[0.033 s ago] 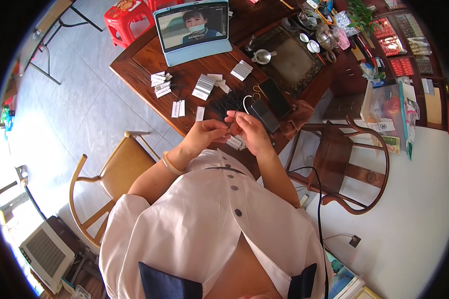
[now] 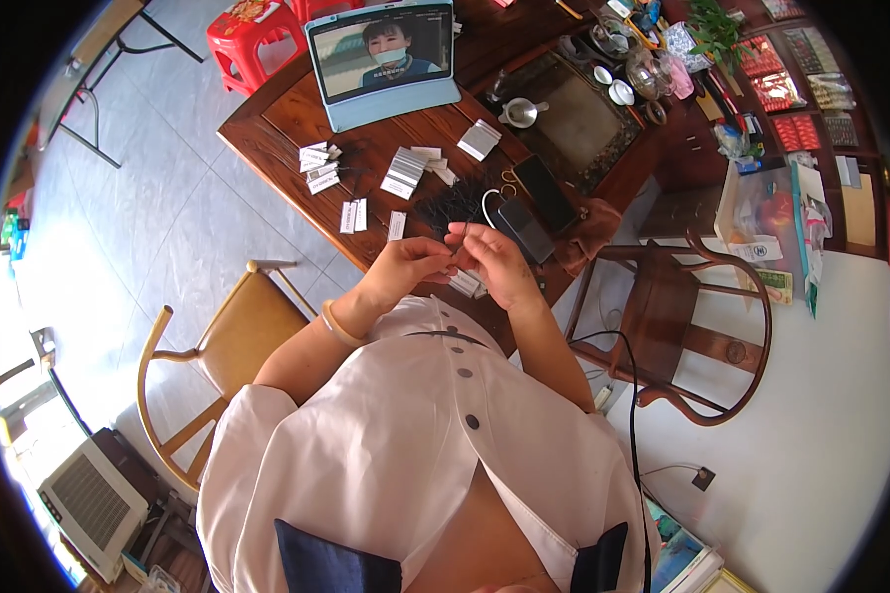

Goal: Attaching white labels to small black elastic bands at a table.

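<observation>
My left hand (image 2: 410,269), with a pale bangle on its wrist, pinches thumb and forefinger together just above the table's near edge. Touching or nearly touching it, my right hand (image 2: 496,265) has its fingers bent inward. A thin dark string (image 2: 462,240) runs between the fingertips of both hands; its ends are hidden. Just beyond lies a loose heap of black strings (image 2: 452,205). White paper tags (image 2: 354,215) lie left of the hands, and a stack of grey-and-white tags (image 2: 403,173) sits farther back. More tags (image 2: 468,284) show partly beneath my hands.
A tablet in a light blue case (image 2: 381,64) stands at the back. Right of the strings are a dark phone (image 2: 545,193), a grey power bank (image 2: 526,229) and scissors (image 2: 508,182). A tea tray (image 2: 574,119) lies beyond. Chairs stand left (image 2: 242,331) and right (image 2: 663,316).
My right fingers have shifted slightly, and the dark string shows more plainly between the hands. My left hand stays in place.
</observation>
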The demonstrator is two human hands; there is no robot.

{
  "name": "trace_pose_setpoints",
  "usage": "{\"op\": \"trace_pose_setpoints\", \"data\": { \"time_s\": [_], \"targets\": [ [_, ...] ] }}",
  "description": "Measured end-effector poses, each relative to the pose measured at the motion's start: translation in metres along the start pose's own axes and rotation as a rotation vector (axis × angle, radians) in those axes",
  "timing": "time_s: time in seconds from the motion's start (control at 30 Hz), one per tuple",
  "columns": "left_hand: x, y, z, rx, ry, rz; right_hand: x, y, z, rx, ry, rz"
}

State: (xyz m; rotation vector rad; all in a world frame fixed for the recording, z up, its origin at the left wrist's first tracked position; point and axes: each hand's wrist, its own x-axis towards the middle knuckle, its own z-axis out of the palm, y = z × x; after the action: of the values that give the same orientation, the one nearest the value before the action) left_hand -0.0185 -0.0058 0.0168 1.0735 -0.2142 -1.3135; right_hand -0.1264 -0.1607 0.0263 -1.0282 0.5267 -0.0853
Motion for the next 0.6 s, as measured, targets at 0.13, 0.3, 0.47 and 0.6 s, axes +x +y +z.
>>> {"op": "trace_pose_setpoints", "data": {
  "time_s": [0.13, 0.3, 0.47, 0.6],
  "targets": [
    [0.002, -0.003, -0.003, 0.015, -0.01, 0.003, -0.003, 0.006, -0.003, -0.188, -0.17, -0.118],
    [0.001, -0.006, -0.007, 0.073, -0.016, -0.003, -0.005, 0.0, 0.004, -0.25, -0.125, -0.152],
    [-0.004, -0.002, -0.01, 0.206, -0.009, 0.005, -0.005, 0.002, -0.002, -0.401, -0.089, -0.125],
    [-0.013, 0.012, -0.008, 0.344, 0.017, -0.02, -0.003, 0.006, -0.001, -0.374, -0.045, -0.089]
  ]
}}
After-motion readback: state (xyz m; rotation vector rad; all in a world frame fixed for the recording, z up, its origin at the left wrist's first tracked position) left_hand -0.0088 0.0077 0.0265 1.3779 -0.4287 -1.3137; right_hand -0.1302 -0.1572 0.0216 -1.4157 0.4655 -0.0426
